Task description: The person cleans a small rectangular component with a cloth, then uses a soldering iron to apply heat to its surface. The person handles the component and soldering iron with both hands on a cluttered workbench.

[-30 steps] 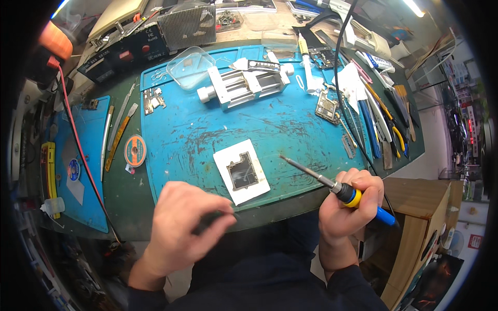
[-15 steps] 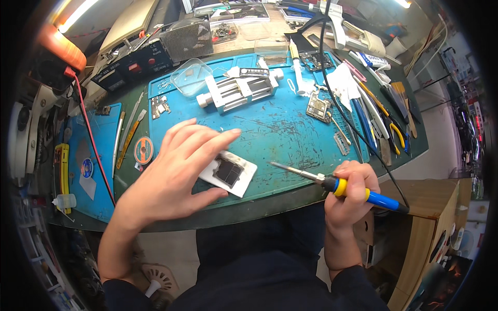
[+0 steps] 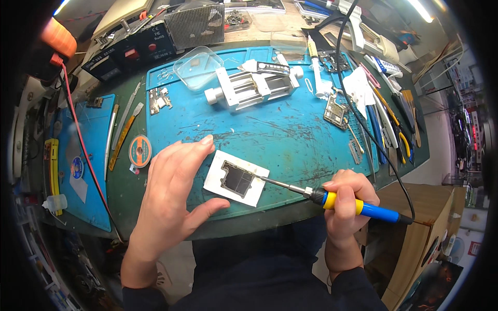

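My right hand point(image 3: 348, 203) is closed around the yellow and blue handle of a soldering iron point(image 3: 371, 210). Its thin metal tip reaches left to the right side of a dark circuit board point(image 3: 238, 180); whether it touches I cannot tell. The board lies flat on a white rectangular pad point(image 3: 214, 187) near the front of the bench. Just left of the pad, my left hand point(image 3: 179, 189) is open, thumb and fingers apart, holding nothing. Its thumb points toward the pad's lower left edge.
A blue work mat point(image 3: 207, 124) covers the bench. Behind the pad stands a metal clamp fixture point(image 3: 254, 88) beside a clear plastic box point(image 3: 197, 67). Pliers and tweezers point(image 3: 386, 116) lie at the right. The iron's black cable point(image 3: 340, 72) runs across the right side. A solder-wick spool point(image 3: 140, 151) sits left.
The soldering iron's tip has come left to the board's edge. My left hand has drawn back from over the pad, uncovering more of it. The whole view has shifted a little.
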Available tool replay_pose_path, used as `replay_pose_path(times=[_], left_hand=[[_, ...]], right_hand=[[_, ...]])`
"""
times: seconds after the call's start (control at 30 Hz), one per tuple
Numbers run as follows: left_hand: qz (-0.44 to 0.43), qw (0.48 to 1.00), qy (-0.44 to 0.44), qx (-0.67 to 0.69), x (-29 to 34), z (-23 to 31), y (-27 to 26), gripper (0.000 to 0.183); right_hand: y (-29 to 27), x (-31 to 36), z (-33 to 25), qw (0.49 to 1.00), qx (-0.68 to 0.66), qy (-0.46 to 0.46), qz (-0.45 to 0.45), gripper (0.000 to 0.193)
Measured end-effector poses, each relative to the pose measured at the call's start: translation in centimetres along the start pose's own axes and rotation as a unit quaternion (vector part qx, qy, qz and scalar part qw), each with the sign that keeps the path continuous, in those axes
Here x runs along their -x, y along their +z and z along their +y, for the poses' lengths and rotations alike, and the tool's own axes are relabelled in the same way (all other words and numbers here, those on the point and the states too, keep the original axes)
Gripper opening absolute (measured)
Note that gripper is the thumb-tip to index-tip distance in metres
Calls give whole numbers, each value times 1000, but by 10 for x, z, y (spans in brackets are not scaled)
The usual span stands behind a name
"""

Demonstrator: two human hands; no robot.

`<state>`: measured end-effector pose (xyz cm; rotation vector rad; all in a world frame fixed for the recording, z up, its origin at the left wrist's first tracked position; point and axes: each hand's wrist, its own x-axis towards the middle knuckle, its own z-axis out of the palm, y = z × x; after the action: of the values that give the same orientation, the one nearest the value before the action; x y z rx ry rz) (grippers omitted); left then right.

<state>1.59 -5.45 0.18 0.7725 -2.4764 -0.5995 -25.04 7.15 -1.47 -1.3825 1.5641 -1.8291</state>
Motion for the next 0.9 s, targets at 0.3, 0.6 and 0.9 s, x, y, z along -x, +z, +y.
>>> replay_pose_path(times=[0.3, 0.6, 0.9], left_hand=[[0, 1000, -16, -9, 2, 1, 0, 96], [-3, 1000, -21, -8, 2, 2, 0, 97], [-1, 1000, -24, -7, 2, 3, 0, 97]], right_hand=[[0, -1, -1, 1000, 7, 2, -19, 16], [1, -1, 0, 1000, 9, -1, -13, 17], [-1, -1, 1, 1000, 11, -6, -24, 17]])
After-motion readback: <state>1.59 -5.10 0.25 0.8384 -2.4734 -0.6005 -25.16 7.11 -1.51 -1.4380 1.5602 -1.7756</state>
